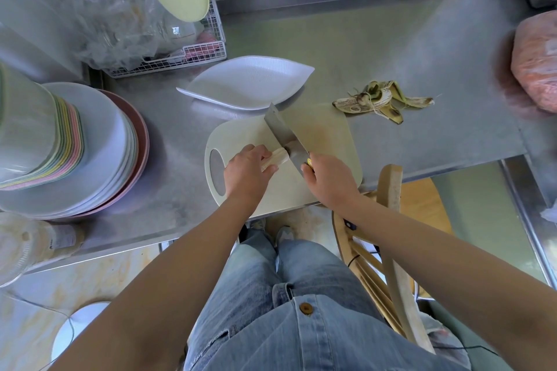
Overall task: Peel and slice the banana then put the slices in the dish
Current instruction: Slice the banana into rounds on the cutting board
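Steel counter [391, 54] under a window carries a pale cutting board [325, 135], and the peeled banana [278, 156] lies on it. The left hand [245, 172] curls round its near end; the right hand [328, 178] grips the handle of a broad knife [283, 132], blade on the fruit's free end. Soft and slippery, it likely wants a light hold, fingers well back from the edge. The white dish [247, 81] sits empty just behind the board, the peel [379, 99] off to the right, stacked plates [99, 153] at left, none of it in the way
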Demonstrator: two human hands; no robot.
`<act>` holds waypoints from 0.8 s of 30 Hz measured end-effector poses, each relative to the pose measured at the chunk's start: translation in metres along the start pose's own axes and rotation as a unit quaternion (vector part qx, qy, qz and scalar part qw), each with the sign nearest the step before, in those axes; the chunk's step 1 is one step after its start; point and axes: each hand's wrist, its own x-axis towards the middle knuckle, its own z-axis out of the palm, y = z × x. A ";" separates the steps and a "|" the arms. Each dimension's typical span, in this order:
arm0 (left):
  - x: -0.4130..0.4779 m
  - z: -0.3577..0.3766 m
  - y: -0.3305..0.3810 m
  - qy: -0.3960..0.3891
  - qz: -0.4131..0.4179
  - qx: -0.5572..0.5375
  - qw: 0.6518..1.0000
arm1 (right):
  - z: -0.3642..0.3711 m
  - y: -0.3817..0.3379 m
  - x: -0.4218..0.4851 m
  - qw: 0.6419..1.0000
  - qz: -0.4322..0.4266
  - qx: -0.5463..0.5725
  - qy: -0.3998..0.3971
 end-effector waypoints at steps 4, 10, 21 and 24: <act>0.000 0.000 0.000 0.000 0.003 0.000 1.000 | -0.010 0.000 0.002 0.999 -0.018 0.005 0.026; 0.000 0.000 0.000 -0.001 0.002 -0.003 1.000 | -0.012 -0.001 0.000 1.000 -0.025 0.005 0.010; 0.001 0.002 -0.001 0.001 -0.003 -0.007 1.000 | 0.000 -0.003 0.001 1.000 -0.007 -0.007 -0.014; 0.001 0.002 -0.001 0.002 -0.004 -0.003 1.000 | 0.003 -0.003 0.002 1.000 -0.009 -0.017 -0.016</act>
